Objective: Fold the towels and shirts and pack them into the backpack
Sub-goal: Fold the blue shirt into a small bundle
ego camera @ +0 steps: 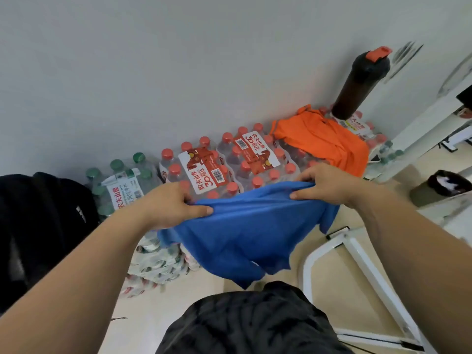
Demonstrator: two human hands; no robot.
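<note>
A blue shirt [237, 228] hangs in the air in front of me, above the floor and the near edge of the bottle packs. My left hand [173, 205] pinches its top edge on the left, thumb over the cloth. My right hand [324, 182] grips the top edge on the right. The cloth droops in loose folds below both hands. An orange shirt [324, 144] lies crumpled on the water bottle packs at the back right. The black backpack [38, 226] stands at the far left beside the packs.
Shrink-wrapped packs of water bottles [217, 169] line the wall. A tall dark shaker bottle [360, 83] with an orange lid stands on them at the right. A white metal frame [357, 264] lies on the floor at right, and a small bin [444, 185] beyond it.
</note>
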